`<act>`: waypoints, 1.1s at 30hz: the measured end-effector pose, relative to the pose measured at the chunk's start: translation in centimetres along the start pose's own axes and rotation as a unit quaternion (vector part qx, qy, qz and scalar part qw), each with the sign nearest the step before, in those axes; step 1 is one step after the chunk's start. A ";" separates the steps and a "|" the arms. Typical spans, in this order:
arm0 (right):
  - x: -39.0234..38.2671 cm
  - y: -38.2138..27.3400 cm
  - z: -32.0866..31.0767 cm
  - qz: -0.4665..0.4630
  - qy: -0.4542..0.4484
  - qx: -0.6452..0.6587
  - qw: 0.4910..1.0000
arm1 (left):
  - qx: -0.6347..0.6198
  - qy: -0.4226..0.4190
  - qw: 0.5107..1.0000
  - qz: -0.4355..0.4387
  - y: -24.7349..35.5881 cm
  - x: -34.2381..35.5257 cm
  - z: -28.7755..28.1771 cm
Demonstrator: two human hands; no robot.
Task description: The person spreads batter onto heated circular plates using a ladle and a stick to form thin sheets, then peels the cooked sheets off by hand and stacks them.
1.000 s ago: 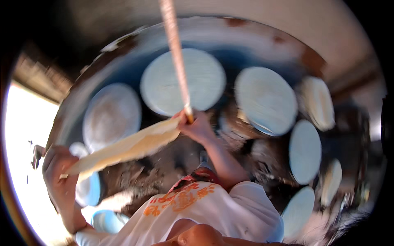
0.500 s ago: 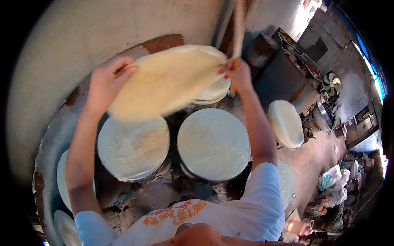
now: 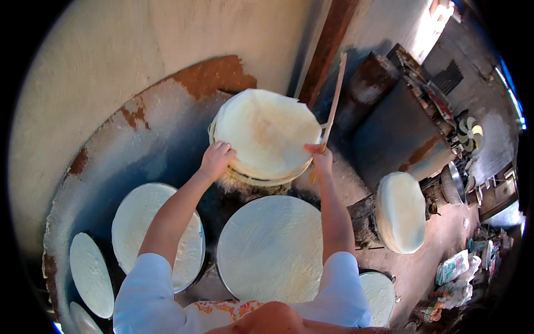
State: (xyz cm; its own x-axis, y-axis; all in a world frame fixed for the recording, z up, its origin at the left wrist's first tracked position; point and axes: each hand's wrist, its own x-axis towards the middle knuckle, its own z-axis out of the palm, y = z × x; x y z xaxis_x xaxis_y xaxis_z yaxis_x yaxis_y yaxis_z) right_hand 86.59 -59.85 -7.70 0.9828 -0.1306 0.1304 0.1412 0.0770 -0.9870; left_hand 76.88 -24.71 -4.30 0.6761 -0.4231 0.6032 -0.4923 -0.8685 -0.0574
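Observation:
A pale, thin round flatbread (image 3: 267,131) lies on top of a stack with a layered rim (image 3: 270,181), beyond the round griddles. My left hand (image 3: 217,161) is closed at the flatbread's near left edge, fingers bent over it. On the near right edge, my right hand (image 3: 322,160) grips a long thin wooden stick (image 3: 336,100) that points up and away, its thumb toward the flatbread. Closest to my arms is a round griddle covered in a whitish layer (image 3: 272,247). Another white-topped griddle (image 3: 139,217) sits partly behind my left forearm.
At the left stands a smaller pale disc (image 3: 92,273). A thick oval stack of pale flatbreads (image 3: 400,212) rests to the right, with a white-topped round (image 3: 378,298) below it. Behind are a big dark metal drum (image 3: 403,131), a fan (image 3: 470,133) and a metal basin (image 3: 453,183).
The flatbread, held in the air between both hands, has come down onto the far stack. My view has shifted forward, and both hands are now lower around the stack's near edge.

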 end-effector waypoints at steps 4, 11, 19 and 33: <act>-1.8 -1.9 1.1 -0.001 0.022 -0.161 0.987 | 0.029 0.054 0.996 -0.065 -2.9 -2.8 -4.7; -14.4 -5.9 10.2 0.089 -0.204 -0.396 0.891 | 0.106 -0.044 0.928 -0.353 -11.9 -23.5 -18.1; -25.0 -0.8 30.5 -0.210 -0.277 -0.421 0.838 | -0.059 -0.115 0.883 -0.451 -14.1 -36.8 -19.1; -30.2 -4.9 33.5 -0.248 -0.237 -0.381 0.859 | -0.081 0.055 0.873 -0.478 -10.0 -34.4 -24.3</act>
State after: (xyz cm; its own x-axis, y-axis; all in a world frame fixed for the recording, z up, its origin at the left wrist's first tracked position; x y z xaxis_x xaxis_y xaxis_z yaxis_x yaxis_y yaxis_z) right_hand 60.18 -23.16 -3.65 0.7872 0.4708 0.3983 0.6157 -0.5640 -0.5503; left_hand 45.24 4.83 -5.09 0.7675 0.5110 0.3870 0.1918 -0.7591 0.6221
